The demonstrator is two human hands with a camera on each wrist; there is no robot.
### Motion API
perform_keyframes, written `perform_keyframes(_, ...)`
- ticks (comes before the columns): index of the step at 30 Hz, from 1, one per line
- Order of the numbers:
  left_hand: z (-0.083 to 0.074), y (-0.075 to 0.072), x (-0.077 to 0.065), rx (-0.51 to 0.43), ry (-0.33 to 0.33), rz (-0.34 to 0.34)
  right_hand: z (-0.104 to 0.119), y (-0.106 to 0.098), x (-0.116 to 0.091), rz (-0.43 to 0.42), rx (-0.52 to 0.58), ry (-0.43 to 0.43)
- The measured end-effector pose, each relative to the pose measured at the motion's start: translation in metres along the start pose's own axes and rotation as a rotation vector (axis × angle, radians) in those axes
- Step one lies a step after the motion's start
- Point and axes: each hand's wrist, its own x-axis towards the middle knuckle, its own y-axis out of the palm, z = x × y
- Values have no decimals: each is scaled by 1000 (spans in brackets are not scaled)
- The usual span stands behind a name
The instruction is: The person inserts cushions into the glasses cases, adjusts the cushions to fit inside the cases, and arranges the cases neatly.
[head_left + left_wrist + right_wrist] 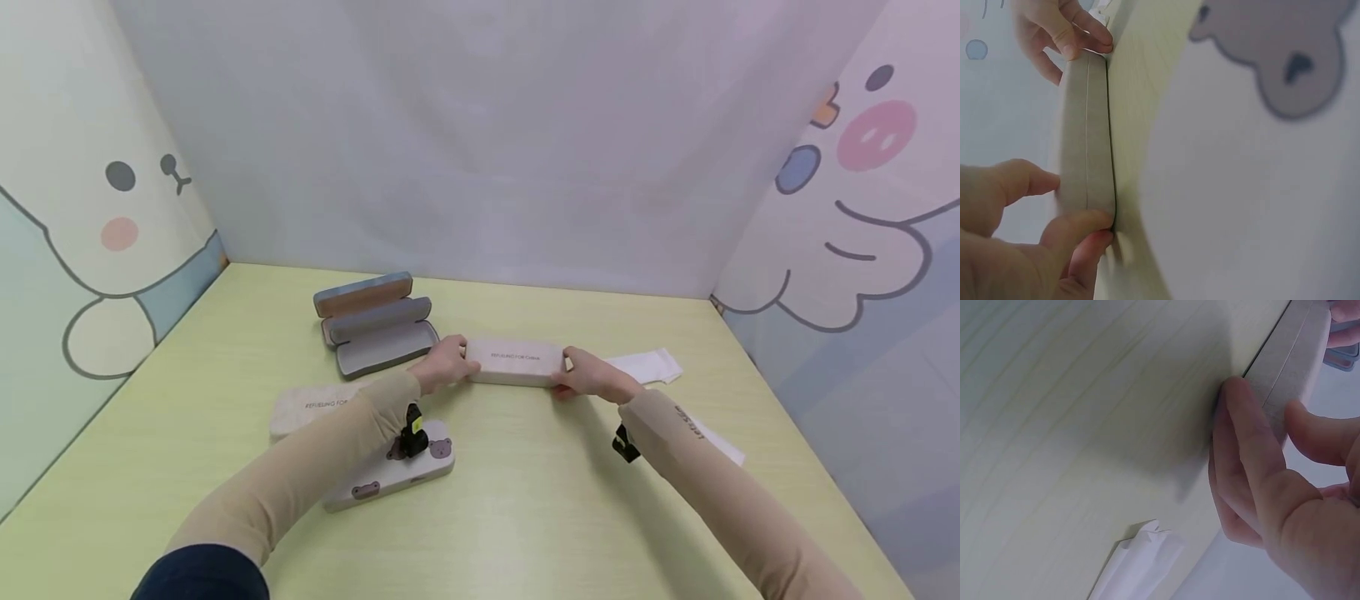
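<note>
A closed beige glasses case [517, 364] with small printed lettering lies lengthwise between the two hands. At its left end the left hand [444, 365] grips it, thumb on one face and fingers around the lower edge, as the left wrist view shows. Gripping the opposite end is the right hand [595, 377]; in the right wrist view its thumb and fingers [1250, 434] close on the end. The lid seam [1087, 137] is a thin shut line along the side. The case sits at or just above the tabletop; I cannot tell which.
Open grey-blue glasses cases [386, 348] stand at the back left. Another beige case [296, 408] and a white case with bear faces [386, 487] lie partly under the left forearm. Folded white sheets [648, 367] lie by the right arm. Printed curtains enclose the table [510, 517].
</note>
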Motion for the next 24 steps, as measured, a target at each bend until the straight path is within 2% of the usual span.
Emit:
perform_keyframes(10, -3, -1, 1, 29, -9, 13, 1, -1, 2, -17, 4, 14)
perform_keyframes(15, -5, -3, 7, 54, -23, 22, 0, -2, 5, -31, 9, 15)
perform_keyframes(24, -10, -2, 23, 47, -33, 15, 1, -12, 12, -41, 2, 25)
